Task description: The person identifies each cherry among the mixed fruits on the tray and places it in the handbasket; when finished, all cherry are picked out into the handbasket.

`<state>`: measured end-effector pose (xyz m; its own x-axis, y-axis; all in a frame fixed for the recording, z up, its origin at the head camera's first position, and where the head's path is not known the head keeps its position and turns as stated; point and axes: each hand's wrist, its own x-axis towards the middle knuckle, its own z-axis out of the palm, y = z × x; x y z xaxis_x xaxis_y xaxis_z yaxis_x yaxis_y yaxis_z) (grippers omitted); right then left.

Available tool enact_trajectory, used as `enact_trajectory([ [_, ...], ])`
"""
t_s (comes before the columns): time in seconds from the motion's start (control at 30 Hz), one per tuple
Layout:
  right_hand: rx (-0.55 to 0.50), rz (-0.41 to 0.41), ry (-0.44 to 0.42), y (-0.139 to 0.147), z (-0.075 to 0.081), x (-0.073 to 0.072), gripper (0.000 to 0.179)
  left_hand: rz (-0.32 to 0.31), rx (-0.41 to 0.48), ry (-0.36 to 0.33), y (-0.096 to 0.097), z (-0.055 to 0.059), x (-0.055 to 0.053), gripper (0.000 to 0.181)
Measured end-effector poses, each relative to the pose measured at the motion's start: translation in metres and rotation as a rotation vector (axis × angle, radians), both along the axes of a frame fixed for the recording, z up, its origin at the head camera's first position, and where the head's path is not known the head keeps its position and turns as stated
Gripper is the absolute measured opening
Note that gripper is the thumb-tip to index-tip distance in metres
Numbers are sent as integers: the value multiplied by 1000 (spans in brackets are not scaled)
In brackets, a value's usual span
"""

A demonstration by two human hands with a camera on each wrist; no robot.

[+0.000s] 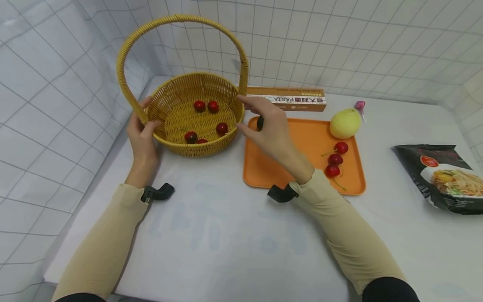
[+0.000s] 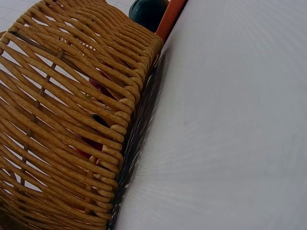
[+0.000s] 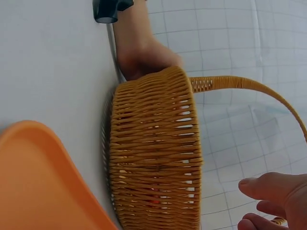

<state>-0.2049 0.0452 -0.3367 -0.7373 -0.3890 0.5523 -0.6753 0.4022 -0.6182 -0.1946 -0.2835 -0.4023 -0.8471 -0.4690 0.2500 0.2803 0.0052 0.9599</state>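
Observation:
A yellow wicker basket with a tall arched handle stands upright at the back left, with several dark red cherries inside. My left hand grips its left side by the rim and the handle's base, thumb over the edge. On the right side, my right hand is at the handle's other base, thumb and forefinger spread apart. In the right wrist view its thumb stands off the wicker wall; whether a fingertip touches the handle is hard to tell.
An orange tray bears several stemmed cherries, a yellow-green pear-like fruit and a dark round thing half hidden by my right hand. Behind lie a pasta box and a pink lollipop; a black noodle packet lies right.

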Motion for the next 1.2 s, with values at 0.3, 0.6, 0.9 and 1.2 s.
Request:
enact_trajectory([
  [0.3, 45, -8, 1, 31, 2, 4, 55, 17, 37, 18, -1, -4, -1, 62],
  [0.6, 51, -115, -150, 97, -9, 21, 54, 6, 14, 10, -2, -6, -4, 63],
  [0.9, 134, -175, -212, 150, -24, 38, 47, -19, 21, -7, 0, -5, -3, 63],
  [1.2, 298, -259, -384, 198, -2, 30, 38, -16, 33, -17, -1, 1, -1, 63],
])
